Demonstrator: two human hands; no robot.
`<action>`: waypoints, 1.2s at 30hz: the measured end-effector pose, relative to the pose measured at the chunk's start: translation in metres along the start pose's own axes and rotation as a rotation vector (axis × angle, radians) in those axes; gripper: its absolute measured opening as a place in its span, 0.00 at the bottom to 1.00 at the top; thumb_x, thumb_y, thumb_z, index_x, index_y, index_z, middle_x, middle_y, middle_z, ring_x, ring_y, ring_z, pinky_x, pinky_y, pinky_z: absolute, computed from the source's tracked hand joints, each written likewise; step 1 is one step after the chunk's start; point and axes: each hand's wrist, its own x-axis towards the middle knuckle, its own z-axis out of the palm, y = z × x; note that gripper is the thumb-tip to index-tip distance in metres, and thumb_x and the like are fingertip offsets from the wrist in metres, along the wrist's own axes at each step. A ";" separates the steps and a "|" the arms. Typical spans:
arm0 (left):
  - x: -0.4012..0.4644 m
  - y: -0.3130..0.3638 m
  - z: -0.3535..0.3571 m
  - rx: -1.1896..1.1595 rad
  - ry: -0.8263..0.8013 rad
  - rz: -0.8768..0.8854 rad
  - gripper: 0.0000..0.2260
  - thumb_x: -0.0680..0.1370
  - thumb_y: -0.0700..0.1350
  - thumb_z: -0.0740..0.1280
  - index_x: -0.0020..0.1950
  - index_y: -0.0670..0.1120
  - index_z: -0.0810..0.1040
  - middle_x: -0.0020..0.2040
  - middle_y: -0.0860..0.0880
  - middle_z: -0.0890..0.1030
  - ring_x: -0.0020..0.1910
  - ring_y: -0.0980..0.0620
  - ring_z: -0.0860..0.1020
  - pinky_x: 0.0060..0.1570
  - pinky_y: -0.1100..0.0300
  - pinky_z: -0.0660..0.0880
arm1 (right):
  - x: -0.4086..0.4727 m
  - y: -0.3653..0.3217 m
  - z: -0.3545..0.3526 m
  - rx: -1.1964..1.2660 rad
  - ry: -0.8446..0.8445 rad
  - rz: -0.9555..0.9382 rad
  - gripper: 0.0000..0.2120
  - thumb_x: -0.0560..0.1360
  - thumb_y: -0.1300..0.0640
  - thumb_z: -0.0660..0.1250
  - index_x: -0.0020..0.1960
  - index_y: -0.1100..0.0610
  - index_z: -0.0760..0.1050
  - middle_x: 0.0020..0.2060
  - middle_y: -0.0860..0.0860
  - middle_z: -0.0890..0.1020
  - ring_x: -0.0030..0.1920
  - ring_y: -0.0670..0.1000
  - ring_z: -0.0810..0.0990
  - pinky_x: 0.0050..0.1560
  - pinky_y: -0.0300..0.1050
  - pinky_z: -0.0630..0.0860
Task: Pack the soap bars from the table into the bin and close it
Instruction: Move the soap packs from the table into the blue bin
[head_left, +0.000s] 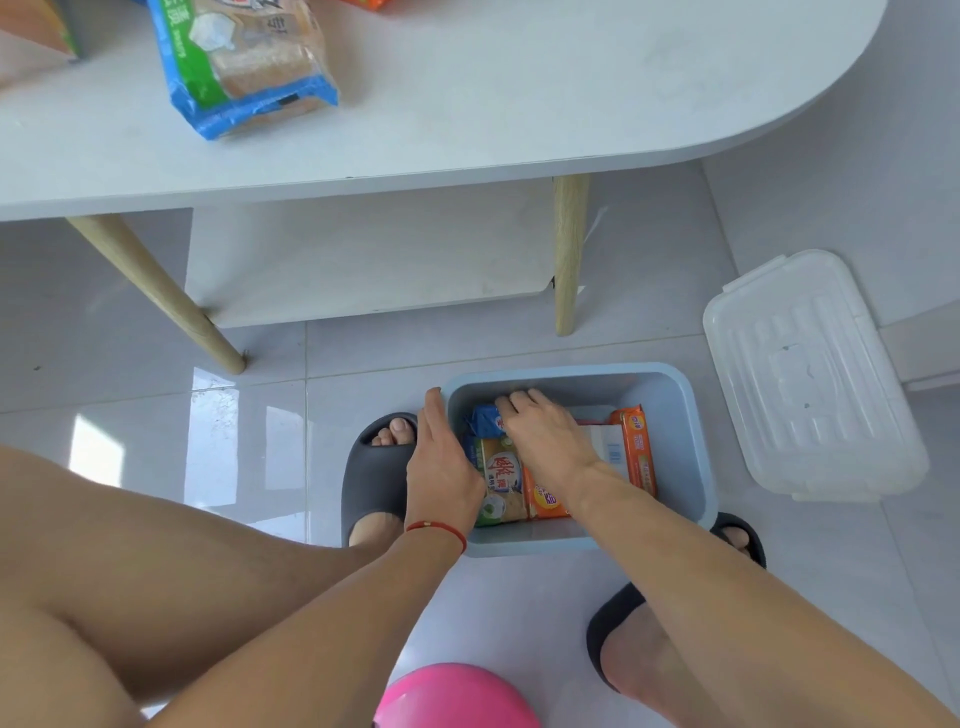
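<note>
A light blue bin (691, 415) stands open on the floor between my feet. Several wrapped soap bars lie in it: a blue one (483, 420), a green and beige one (501, 480), an orange one (545, 499), a white one (610, 441) and an upright orange one (638, 447). My right hand (545, 441) is inside the bin, palm down, fingertips on the blue bar. My left hand (441, 467) holds the bin's left wall. The clear lid (810, 374) lies on the floor to the right of the bin.
A white table (519, 104) with wooden legs stands beyond the bin. On it lie a blue and green soap pack (244, 62) and other packages at the far edge. My feet wear dark slippers (374, 467). A pink round object (457, 696) is near my knees.
</note>
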 end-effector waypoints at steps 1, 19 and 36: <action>0.000 -0.001 0.000 -0.006 0.003 0.003 0.34 0.74 0.34 0.66 0.75 0.53 0.55 0.66 0.45 0.74 0.51 0.40 0.82 0.45 0.50 0.80 | -0.006 -0.003 0.004 -0.004 0.020 -0.001 0.33 0.73 0.69 0.70 0.76 0.63 0.64 0.70 0.60 0.73 0.71 0.59 0.70 0.70 0.53 0.70; 0.001 -0.002 0.000 -0.014 -0.004 0.023 0.35 0.73 0.32 0.64 0.74 0.54 0.55 0.66 0.47 0.71 0.46 0.40 0.82 0.39 0.54 0.76 | -0.018 -0.019 0.012 0.166 0.055 0.082 0.34 0.71 0.65 0.74 0.75 0.56 0.68 0.72 0.54 0.70 0.74 0.56 0.66 0.75 0.51 0.64; 0.001 0.010 -0.014 0.111 -0.134 0.038 0.37 0.72 0.34 0.67 0.77 0.43 0.54 0.68 0.43 0.67 0.62 0.41 0.71 0.56 0.50 0.76 | -0.037 -0.014 -0.035 0.098 -0.340 0.318 0.20 0.76 0.56 0.67 0.68 0.56 0.73 0.68 0.57 0.75 0.63 0.60 0.77 0.60 0.56 0.75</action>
